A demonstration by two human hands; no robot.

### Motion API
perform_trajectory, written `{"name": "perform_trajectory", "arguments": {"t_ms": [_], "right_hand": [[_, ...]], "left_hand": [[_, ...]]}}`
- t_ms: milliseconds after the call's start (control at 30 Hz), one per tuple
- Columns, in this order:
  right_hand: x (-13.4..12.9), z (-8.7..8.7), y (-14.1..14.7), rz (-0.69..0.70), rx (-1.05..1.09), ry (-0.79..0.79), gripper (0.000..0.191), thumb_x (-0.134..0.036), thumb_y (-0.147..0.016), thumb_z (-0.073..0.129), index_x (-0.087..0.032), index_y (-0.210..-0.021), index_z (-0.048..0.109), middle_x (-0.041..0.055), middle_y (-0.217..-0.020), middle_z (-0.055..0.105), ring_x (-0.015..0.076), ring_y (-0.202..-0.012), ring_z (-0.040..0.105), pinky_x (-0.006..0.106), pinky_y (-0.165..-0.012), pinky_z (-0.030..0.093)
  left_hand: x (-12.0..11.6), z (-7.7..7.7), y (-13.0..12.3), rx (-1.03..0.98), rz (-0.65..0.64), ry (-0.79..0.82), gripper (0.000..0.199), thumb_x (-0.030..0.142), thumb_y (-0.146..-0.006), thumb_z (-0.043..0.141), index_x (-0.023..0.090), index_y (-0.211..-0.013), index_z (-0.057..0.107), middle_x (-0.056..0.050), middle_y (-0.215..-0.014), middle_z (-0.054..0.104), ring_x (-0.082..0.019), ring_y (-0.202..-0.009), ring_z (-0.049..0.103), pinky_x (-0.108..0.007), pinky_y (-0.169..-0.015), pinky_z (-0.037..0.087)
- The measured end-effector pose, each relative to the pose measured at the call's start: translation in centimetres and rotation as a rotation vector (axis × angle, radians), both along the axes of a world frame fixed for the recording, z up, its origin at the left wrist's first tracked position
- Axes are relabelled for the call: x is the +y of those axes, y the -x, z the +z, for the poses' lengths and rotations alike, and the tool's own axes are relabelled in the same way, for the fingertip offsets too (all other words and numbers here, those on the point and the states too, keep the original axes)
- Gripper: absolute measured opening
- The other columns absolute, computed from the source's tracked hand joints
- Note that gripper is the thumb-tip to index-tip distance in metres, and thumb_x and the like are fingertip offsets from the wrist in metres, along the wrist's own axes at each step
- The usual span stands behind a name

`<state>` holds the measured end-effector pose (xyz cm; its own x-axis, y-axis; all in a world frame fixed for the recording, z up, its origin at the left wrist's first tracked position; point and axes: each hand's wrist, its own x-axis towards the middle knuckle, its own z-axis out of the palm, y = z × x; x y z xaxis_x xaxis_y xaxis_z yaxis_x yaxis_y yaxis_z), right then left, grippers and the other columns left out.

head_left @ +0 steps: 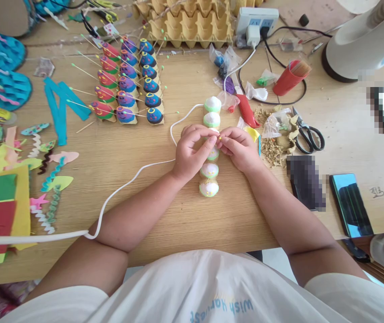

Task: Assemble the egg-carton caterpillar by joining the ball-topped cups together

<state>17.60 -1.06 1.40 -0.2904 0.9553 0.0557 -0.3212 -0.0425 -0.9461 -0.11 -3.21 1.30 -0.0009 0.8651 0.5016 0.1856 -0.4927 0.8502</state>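
A row of egg-carton cups (209,171), topped with white clay and edged in light green, stands upright in front of me. Small yellow marks show on the nearer cups. Above the middle of this row, my left hand (194,150) and my right hand (240,147) meet fingertip to fingertip. A tiny yellow bit of clay (220,138) shows at the right fingertips. The left thumb and forefinger are pinched beside it; whatever lies between them is hidden. Both hands partly cover the middle cups. Yellow clay (252,133) lies on the table just beyond my right hand.
Painted egg-carton rows (126,114) bristle with thin pins at back left. A white cable (127,181) crosses beside my left arm. On the right are scissors (308,134), wood shavings (274,150), a red cup (289,78) and a phone (350,204). Paper cut-outs (60,181) lie left.
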Motion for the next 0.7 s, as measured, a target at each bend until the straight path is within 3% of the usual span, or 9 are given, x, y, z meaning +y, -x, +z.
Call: {"name": "perform_trajectory", "arguments": {"t_ms": [400,700], "right_hand": [[0.03,0.10,0.01,-0.029,-0.042,-0.006,0.038,-0.056,-0.083,0.092,-0.021,-0.082,0.076,-0.0041,-0.069,0.067,0.0065,-0.055,0.041,0.023,-0.055,0.036],[-0.02,-0.22,0.01,-0.003,-0.017,-0.077,0.036,-0.055,-0.087,0.093,-0.022,-0.084,0.079,-0.0050,-0.070,0.066,0.0070,-0.060,0.048,0.024,-0.065,0.047]], "left_hand": [[0.05,-0.20,-0.01,-0.002,-0.009,0.008,0.028,0.055,-0.107,0.072,0.031,-0.105,0.085,-0.004,-0.106,0.083,-0.024,-0.109,0.074,-0.045,-0.105,0.055],[0.10,-0.17,-0.02,0.021,0.007,-0.026,0.023,0.052,-0.104,0.078,0.030,-0.102,0.083,-0.004,-0.105,0.083,-0.024,-0.108,0.075,-0.046,-0.104,0.056]]}}
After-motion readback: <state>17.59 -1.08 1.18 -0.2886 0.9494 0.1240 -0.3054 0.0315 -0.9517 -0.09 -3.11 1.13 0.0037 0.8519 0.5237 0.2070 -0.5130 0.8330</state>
